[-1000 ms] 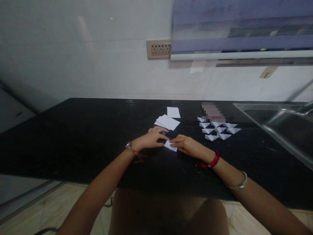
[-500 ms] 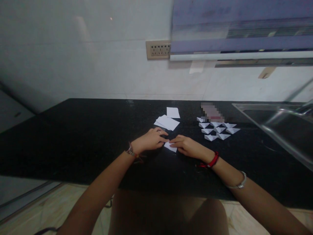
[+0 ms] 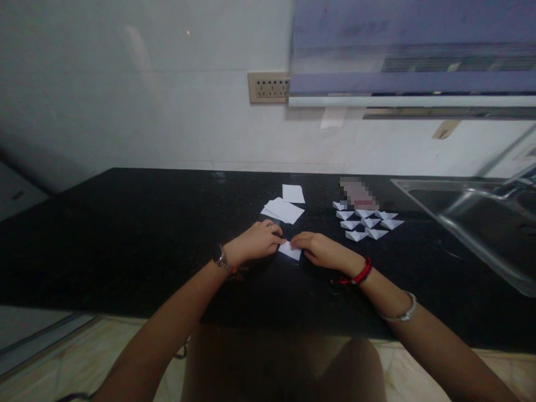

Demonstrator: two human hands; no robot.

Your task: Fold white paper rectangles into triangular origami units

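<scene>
A small white piece of folded paper (image 3: 290, 252) lies on the black countertop between my hands. My left hand (image 3: 260, 240) grips its upper left edge with bent fingers and thumb. From the other side, my right hand (image 3: 321, 249) has its fingertips closed on the paper's upper right part. Just beyond my hands rests a loose stack of white paper sheets (image 3: 283, 210), with a single white sheet (image 3: 293, 194) behind it. Several folded white paper pieces (image 3: 368, 222) are set out in rows to the right.
A pixelated flat pinkish object (image 3: 358, 193) lies behind the folded pieces. A metal sink (image 3: 454, 223) is set into the black countertop (image 3: 125, 240) at the right. On the wall behind are a socket panel (image 3: 270, 87) and a purple blind (image 3: 410, 53).
My right fingers have drawn up to the paper's top edge, showing more of its surface. My left hand stays at its left side. The camera view has shifted slightly.
</scene>
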